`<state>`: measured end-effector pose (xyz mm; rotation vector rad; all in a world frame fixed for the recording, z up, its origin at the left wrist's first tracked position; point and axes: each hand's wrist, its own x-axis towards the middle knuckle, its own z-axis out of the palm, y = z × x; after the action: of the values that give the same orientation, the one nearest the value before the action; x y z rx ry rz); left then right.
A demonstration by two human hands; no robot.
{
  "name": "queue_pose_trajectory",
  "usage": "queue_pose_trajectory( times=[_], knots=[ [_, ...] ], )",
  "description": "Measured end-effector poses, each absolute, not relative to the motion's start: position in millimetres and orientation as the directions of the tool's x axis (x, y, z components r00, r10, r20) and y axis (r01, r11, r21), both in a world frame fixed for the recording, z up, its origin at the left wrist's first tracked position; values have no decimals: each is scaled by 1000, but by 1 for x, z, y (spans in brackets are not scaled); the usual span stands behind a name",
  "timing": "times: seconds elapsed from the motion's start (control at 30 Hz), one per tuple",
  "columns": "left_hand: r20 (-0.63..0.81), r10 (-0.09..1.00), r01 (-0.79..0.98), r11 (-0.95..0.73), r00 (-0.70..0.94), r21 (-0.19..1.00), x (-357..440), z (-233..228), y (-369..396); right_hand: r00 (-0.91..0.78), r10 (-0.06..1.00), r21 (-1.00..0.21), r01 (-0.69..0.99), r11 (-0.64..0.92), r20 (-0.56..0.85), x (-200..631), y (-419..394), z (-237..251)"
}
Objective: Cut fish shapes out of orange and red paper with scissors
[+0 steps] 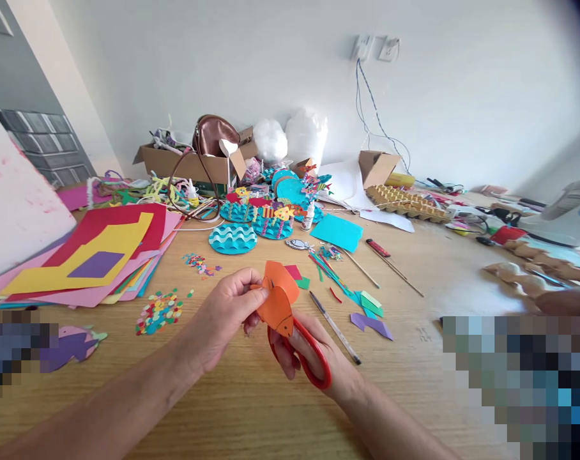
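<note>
Between thumb and fingers, my left hand point(232, 306) pinches a piece of orange paper point(276, 310) with a fish outline and an eye drawn on it in dark pen. My right hand point(313, 351) has its fingers through the red handles of a pair of scissors point(324, 377). The scissor blades are mostly hidden behind the orange paper, so I cannot tell how far apart they are. Just beyond the paper lie small red point(293, 272) and green scraps point(303, 283). A pen point(335, 327) rests right of my hands.
Coloured paper sheets point(86, 249) are stacked at left, near confetti dots point(160, 311) and a purple paper fish point(69, 348). Blue wavy paper crafts point(232, 237) and a glue bottle point(308, 217) stand mid-table. Behind are a cardboard box point(175, 164) and an egg tray point(405, 203).
</note>
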<state>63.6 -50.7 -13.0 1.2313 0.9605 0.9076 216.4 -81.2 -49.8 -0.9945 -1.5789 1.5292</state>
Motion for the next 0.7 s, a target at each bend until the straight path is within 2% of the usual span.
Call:
queue_pose_trajectory(
  times=[0.2,0.53,0.7],
  knots=[
    [-92,903,-11,107,420,994,57,-13,-48,-469,883,-997,72,23,-13,218,-82,-46],
    [-147,896,5,159,420,987,56,-9,-49,-430,903,-993,114,30,-22,215,-84,-46],
    [-126,894,-35,156,430,987,57,-11,-51,-408,912,-994,105,8,-36,214,-84,-45]
  ],
)
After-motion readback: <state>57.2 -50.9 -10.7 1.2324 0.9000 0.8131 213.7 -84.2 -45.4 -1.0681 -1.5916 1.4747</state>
